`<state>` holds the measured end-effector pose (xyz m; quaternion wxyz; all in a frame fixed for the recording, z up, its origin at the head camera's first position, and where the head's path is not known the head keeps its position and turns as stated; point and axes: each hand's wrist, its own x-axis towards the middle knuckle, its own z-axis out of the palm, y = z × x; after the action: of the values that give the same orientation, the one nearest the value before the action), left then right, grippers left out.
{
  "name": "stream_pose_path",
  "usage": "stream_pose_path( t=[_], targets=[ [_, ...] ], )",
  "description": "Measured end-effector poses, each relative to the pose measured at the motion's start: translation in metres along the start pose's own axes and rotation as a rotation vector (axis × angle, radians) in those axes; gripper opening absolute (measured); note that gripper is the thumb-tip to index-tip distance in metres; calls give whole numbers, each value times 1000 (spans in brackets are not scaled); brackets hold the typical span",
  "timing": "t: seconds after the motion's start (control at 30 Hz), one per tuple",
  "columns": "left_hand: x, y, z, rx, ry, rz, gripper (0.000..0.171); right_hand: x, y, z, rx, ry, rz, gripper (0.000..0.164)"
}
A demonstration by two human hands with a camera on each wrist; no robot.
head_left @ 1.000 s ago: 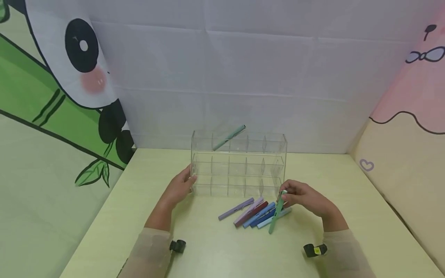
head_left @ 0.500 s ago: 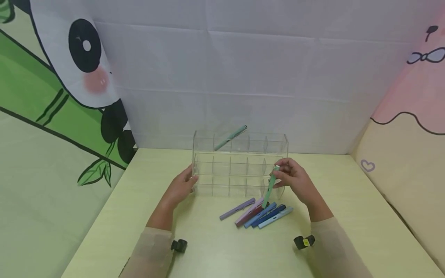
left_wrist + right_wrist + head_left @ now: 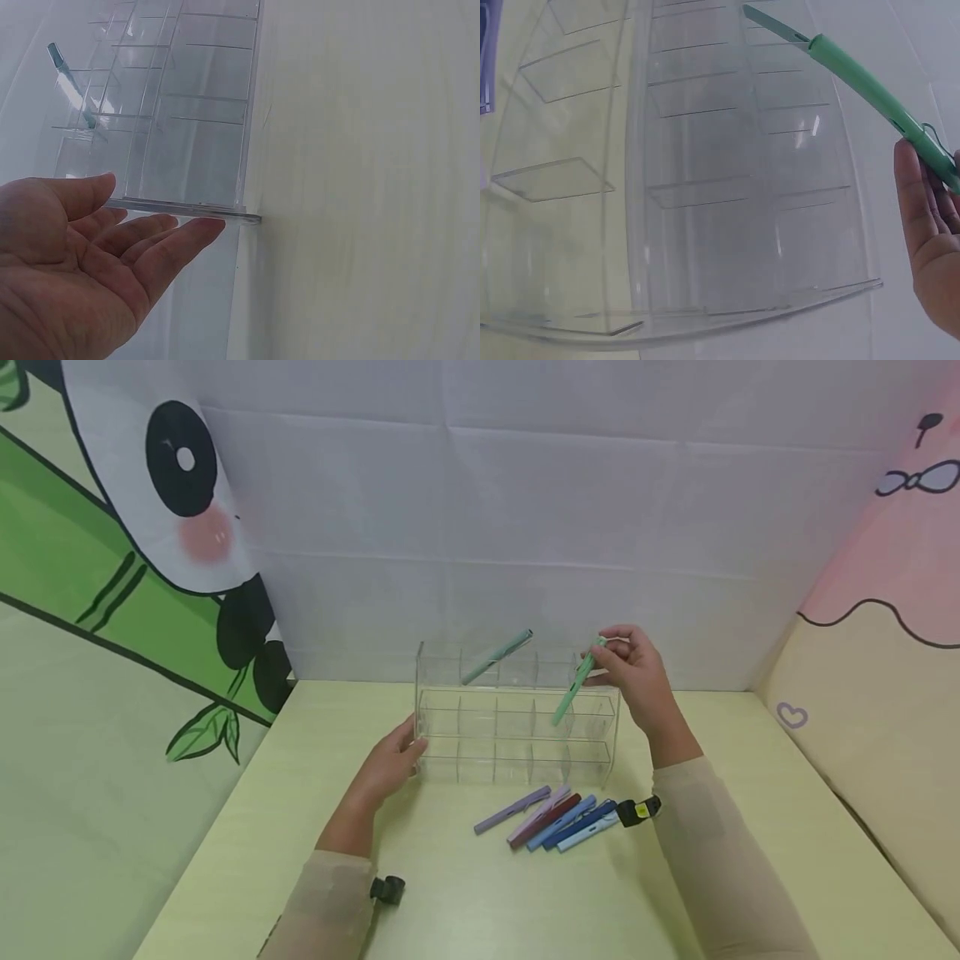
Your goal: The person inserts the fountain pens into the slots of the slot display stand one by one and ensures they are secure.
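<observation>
Since the earlier frames, right hand [image 3: 633,672] and green pen [image 3: 576,687] up from low by the rack's bottom tier to its top tier; left hand [image 3: 386,764] unmoved. Nearest on the worktop [image 3: 480,910]: six loose pens in a slanting row, purple [image 3: 512,811], lilac [image 3: 538,817], dark red [image 3: 545,822], mid-blue [image 3: 561,823], dark blue [image 3: 579,826], pale blue [image 3: 588,833], the purple one slightly apart. Behind them, clear three-tier rack [image 3: 513,723]. Left hand at its left wall: fingers nearly straight, tips touching the outer face, thumb at the front edge. Right hand, at the rack's upper right: thumb and fingers closed in a pinch on the green pen near its clip end; the rest of the barrel slants free of the fingers, down and left across the rack's front. Whether its low end touches the rack, cannot tell. Top tier, second compartment from left: teal pen [image 3: 497,657] leaning right, upper end above the rim. Farthest, pale cloth backdrop [image 3: 562,502].
</observation>
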<state>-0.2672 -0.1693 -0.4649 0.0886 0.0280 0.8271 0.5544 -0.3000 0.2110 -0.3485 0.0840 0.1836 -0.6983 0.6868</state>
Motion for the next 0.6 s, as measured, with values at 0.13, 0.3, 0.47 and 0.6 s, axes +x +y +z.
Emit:
stream_pose_path(
  t=[0.13, 0.3, 0.47, 0.6],
  targets=[
    [0, 1, 0, -10, 1, 6, 59, 17, -11, 4, 31, 29, -32, 37],
    [0, 1, -1, -10, 2, 11, 60, 32, -22, 7, 87, 81, -66, 37],
    [-1, 3, -1, -15, -5, 13, 60, 42, -23, 7, 148, 133, -79, 41],
    [-2, 3, -1, -10, -7, 10, 60, 48, -19, 10, 201, 172, -77, 46]
  ],
)
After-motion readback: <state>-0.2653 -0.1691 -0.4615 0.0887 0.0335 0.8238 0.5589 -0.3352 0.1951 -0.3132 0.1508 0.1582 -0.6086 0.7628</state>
